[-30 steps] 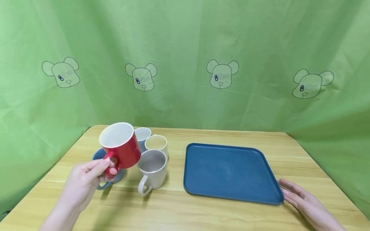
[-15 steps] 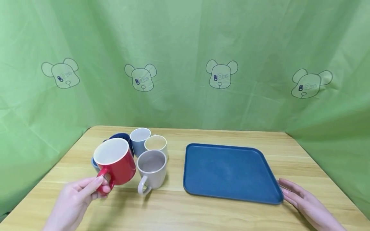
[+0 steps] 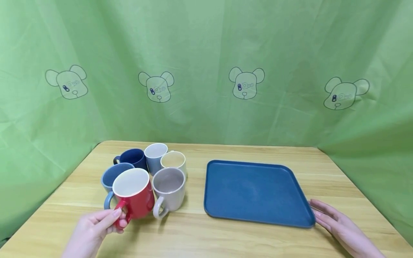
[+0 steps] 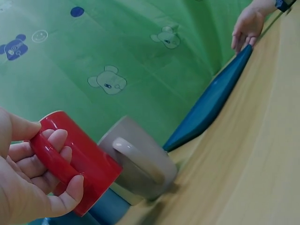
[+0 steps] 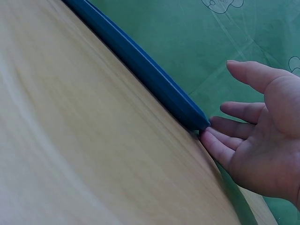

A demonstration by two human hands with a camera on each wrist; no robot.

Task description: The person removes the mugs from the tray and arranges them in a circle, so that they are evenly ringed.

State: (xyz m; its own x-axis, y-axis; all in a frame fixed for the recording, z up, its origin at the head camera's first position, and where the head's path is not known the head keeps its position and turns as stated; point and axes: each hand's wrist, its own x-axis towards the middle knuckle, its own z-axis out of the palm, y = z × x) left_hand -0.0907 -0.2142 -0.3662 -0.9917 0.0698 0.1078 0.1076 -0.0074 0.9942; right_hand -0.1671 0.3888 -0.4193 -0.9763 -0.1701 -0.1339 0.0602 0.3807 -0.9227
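My left hand [image 3: 93,229] holds a red mug [image 3: 139,202] with a white inside by its handle. In the left wrist view the mug [image 4: 77,159] looks slightly raised off the table, its fingers curled through the handle. A grey mug [image 3: 172,193] stands just right of it, and a light blue mug [image 3: 108,179] is partly hidden behind it. My right hand [image 3: 338,225] rests at the near right corner of a blue tray [image 3: 255,193]. In the right wrist view this hand's [image 5: 267,140] fingertips touch the tray's edge, with the thumb held apart.
Behind the red mug stand a dark blue mug [image 3: 133,157], a grey-blue mug [image 3: 155,159] and a cream mug [image 3: 175,161], close together. The wooden table [image 3: 226,240] ends at a green curtain [image 3: 200,114] printed with bear heads.
My left hand has lowered the red mug toward the table in front of the light blue mug, uncovering the dark blue one. The right hand and tray stay put.
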